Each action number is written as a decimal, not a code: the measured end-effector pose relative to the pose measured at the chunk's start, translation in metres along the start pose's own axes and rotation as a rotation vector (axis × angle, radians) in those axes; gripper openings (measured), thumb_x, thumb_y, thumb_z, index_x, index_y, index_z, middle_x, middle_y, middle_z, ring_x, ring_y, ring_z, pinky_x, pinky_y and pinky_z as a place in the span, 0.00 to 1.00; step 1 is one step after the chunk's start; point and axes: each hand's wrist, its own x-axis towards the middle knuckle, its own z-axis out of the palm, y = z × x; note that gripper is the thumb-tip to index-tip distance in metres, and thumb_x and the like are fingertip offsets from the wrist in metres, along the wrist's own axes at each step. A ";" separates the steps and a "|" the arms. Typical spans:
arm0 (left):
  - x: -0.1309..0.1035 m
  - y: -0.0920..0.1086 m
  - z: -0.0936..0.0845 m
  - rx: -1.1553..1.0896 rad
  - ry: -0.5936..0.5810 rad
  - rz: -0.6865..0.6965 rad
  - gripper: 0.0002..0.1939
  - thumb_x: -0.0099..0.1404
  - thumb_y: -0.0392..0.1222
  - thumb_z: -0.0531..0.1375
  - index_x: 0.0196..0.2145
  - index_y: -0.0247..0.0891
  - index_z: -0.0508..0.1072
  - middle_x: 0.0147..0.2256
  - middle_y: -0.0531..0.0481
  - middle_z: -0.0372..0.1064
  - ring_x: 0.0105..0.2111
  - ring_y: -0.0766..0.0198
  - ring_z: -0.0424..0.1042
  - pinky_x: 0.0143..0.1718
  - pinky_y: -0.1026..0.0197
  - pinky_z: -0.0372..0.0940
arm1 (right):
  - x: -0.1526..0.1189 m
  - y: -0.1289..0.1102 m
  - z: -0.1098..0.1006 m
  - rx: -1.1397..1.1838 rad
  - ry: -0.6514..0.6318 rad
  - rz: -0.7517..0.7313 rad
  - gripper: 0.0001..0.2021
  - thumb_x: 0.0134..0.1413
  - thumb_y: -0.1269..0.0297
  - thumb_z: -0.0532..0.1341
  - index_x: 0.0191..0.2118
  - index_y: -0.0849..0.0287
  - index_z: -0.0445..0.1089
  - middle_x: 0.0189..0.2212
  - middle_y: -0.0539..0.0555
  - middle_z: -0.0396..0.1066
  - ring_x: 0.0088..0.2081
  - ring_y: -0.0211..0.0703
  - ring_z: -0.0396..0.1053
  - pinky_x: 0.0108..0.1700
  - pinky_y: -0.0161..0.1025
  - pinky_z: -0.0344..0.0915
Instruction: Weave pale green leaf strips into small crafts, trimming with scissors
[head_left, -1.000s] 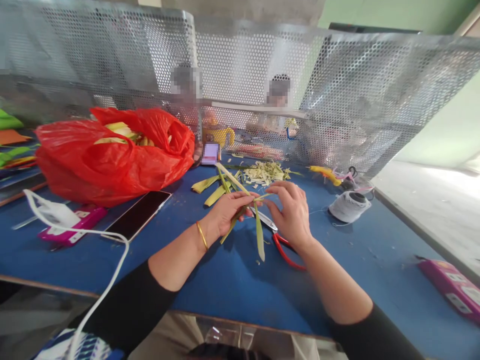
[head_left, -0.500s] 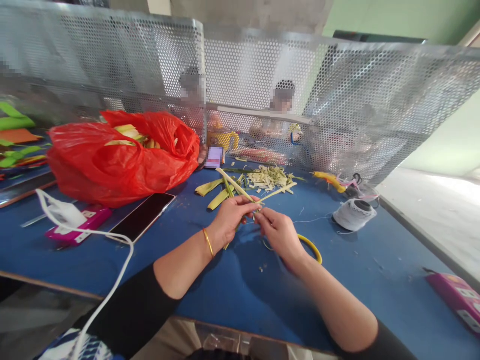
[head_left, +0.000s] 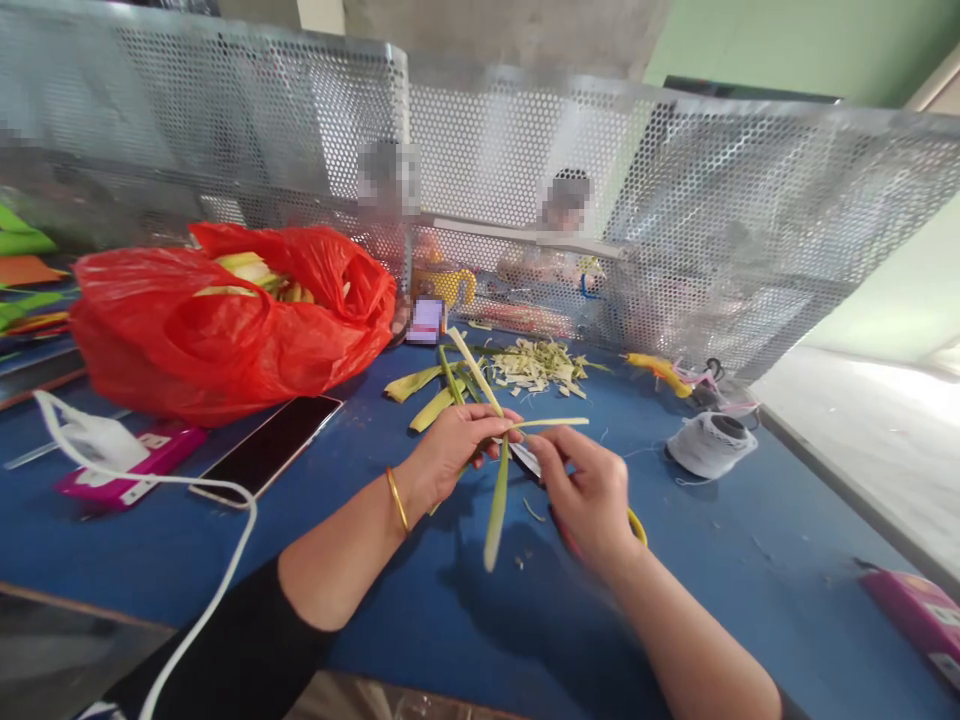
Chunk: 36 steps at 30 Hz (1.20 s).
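My left hand (head_left: 457,445), a gold bangle at its wrist, pinches a bunch of crossing pale green leaf strips (head_left: 478,372). One strip (head_left: 496,515) hangs down toward me from the pinch, and another (head_left: 559,422) points right. Just right of the crossing, my right hand (head_left: 589,485) is closed, its thumb and forefinger on a thin strand that runs to the strips. Below the fingers shows the metal blade (head_left: 526,460) of what look like scissors, with red and yellow handle parts partly hidden under my right hand.
A pile of leaf cuttings (head_left: 540,365) and loose leaves (head_left: 431,408) lie beyond my hands. A red plastic bag (head_left: 247,340), phone (head_left: 266,450) and white cable (head_left: 251,520) are left; a white thread spool (head_left: 711,447) is right. A perforated metal screen (head_left: 510,150) stands behind.
My right hand has drawn back a little to the right, away from my left. One strip now hangs down toward me, and the blade has come into sight.
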 end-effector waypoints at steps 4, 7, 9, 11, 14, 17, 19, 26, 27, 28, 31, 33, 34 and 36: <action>-0.005 -0.004 0.004 0.301 -0.166 -0.036 0.05 0.55 0.35 0.62 0.28 0.35 0.79 0.24 0.50 0.75 0.16 0.73 0.63 0.15 0.69 0.51 | 0.008 0.003 -0.005 -0.134 0.116 0.014 0.11 0.56 0.57 0.60 0.30 0.57 0.74 0.22 0.49 0.70 0.25 0.38 0.64 0.33 0.37 0.58; -0.012 -0.008 0.010 0.444 -0.317 -0.083 0.07 0.56 0.40 0.64 0.24 0.35 0.78 0.24 0.50 0.75 0.16 0.72 0.65 0.14 0.69 0.52 | 0.013 0.007 -0.001 0.112 -0.151 0.265 0.12 0.53 0.54 0.60 0.29 0.57 0.73 0.17 0.47 0.65 0.21 0.38 0.61 0.27 0.36 0.57; -0.013 -0.009 0.013 0.454 -0.318 -0.120 0.09 0.58 0.42 0.64 0.23 0.35 0.78 0.23 0.49 0.75 0.15 0.72 0.64 0.14 0.68 0.51 | 0.013 0.007 0.001 0.300 -0.230 0.372 0.15 0.54 0.52 0.59 0.25 0.57 0.69 0.15 0.46 0.62 0.19 0.36 0.59 0.23 0.35 0.54; -0.011 -0.010 0.014 0.393 -0.233 -0.153 0.10 0.59 0.40 0.62 0.22 0.36 0.77 0.21 0.49 0.74 0.14 0.71 0.63 0.13 0.68 0.49 | 0.012 0.005 -0.001 0.335 -0.104 0.327 0.14 0.55 0.54 0.59 0.23 0.57 0.66 0.16 0.46 0.62 0.20 0.35 0.58 0.23 0.34 0.55; -0.003 -0.009 0.011 0.177 -0.072 -0.151 0.12 0.61 0.39 0.61 0.22 0.36 0.78 0.22 0.46 0.75 0.15 0.71 0.63 0.14 0.67 0.48 | 0.007 -0.002 -0.008 0.144 0.138 0.104 0.10 0.56 0.60 0.59 0.26 0.57 0.68 0.20 0.47 0.67 0.24 0.37 0.63 0.30 0.36 0.60; 0.007 -0.010 0.007 -0.043 0.090 -0.164 0.09 0.61 0.38 0.61 0.24 0.35 0.78 0.25 0.46 0.75 0.18 0.70 0.68 0.17 0.67 0.53 | 0.002 -0.005 -0.010 -0.048 0.144 -0.083 0.08 0.59 0.63 0.59 0.30 0.55 0.70 0.25 0.49 0.73 0.29 0.39 0.69 0.37 0.38 0.64; 0.010 -0.010 0.005 -0.149 0.138 -0.165 0.06 0.60 0.36 0.61 0.27 0.35 0.78 0.26 0.47 0.75 0.21 0.68 0.70 0.20 0.67 0.58 | -0.001 -0.003 -0.005 -0.133 0.070 -0.192 0.07 0.61 0.64 0.58 0.32 0.55 0.71 0.28 0.50 0.76 0.31 0.40 0.72 0.40 0.39 0.64; 0.006 -0.002 0.004 -0.276 0.054 -0.152 0.08 0.61 0.32 0.59 0.36 0.33 0.78 0.31 0.47 0.76 0.23 0.73 0.69 0.19 0.71 0.51 | -0.005 0.005 0.008 -0.338 0.013 -0.312 0.09 0.64 0.65 0.56 0.32 0.56 0.71 0.26 0.50 0.76 0.28 0.39 0.71 0.39 0.38 0.61; 0.005 -0.001 0.003 -0.290 0.035 -0.146 0.09 0.60 0.31 0.59 0.37 0.32 0.78 0.32 0.46 0.77 0.24 0.72 0.70 0.19 0.71 0.51 | -0.005 0.006 0.008 -0.347 0.034 -0.288 0.09 0.63 0.65 0.57 0.32 0.56 0.71 0.26 0.50 0.76 0.28 0.39 0.71 0.38 0.37 0.60; 0.005 0.001 0.003 -0.302 0.016 -0.142 0.10 0.59 0.30 0.59 0.37 0.32 0.78 0.33 0.45 0.77 0.26 0.70 0.72 0.19 0.70 0.51 | -0.004 0.006 0.008 -0.351 0.051 -0.256 0.09 0.63 0.65 0.57 0.32 0.56 0.71 0.25 0.50 0.76 0.28 0.39 0.70 0.37 0.37 0.60; 0.003 0.005 0.001 -0.319 -0.033 -0.128 0.15 0.54 0.25 0.56 0.37 0.31 0.78 0.36 0.44 0.78 0.30 0.67 0.74 0.19 0.70 0.53 | -0.004 0.007 0.008 -0.361 0.054 -0.164 0.08 0.62 0.64 0.57 0.32 0.55 0.71 0.24 0.50 0.75 0.27 0.40 0.69 0.35 0.37 0.58; 0.002 0.006 0.000 -0.322 -0.058 -0.113 0.17 0.52 0.23 0.56 0.37 0.32 0.77 0.37 0.44 0.78 0.32 0.66 0.75 0.20 0.70 0.54 | -0.004 0.008 0.010 -0.372 0.032 -0.132 0.09 0.61 0.64 0.57 0.31 0.55 0.71 0.23 0.50 0.74 0.26 0.40 0.68 0.34 0.37 0.57; 0.002 0.006 0.000 -0.322 -0.067 -0.104 0.16 0.53 0.24 0.56 0.37 0.32 0.77 0.37 0.44 0.78 0.33 0.66 0.75 0.20 0.70 0.54 | -0.005 0.008 0.010 -0.377 0.016 -0.128 0.09 0.61 0.65 0.57 0.31 0.55 0.71 0.23 0.50 0.74 0.25 0.40 0.67 0.33 0.37 0.57; 0.002 0.005 0.000 -0.323 -0.070 -0.089 0.12 0.56 0.26 0.59 0.38 0.33 0.77 0.37 0.44 0.78 0.34 0.65 0.76 0.20 0.71 0.55 | -0.005 0.009 0.011 -0.386 -0.020 -0.139 0.09 0.61 0.65 0.57 0.30 0.56 0.71 0.21 0.49 0.72 0.24 0.39 0.66 0.32 0.36 0.55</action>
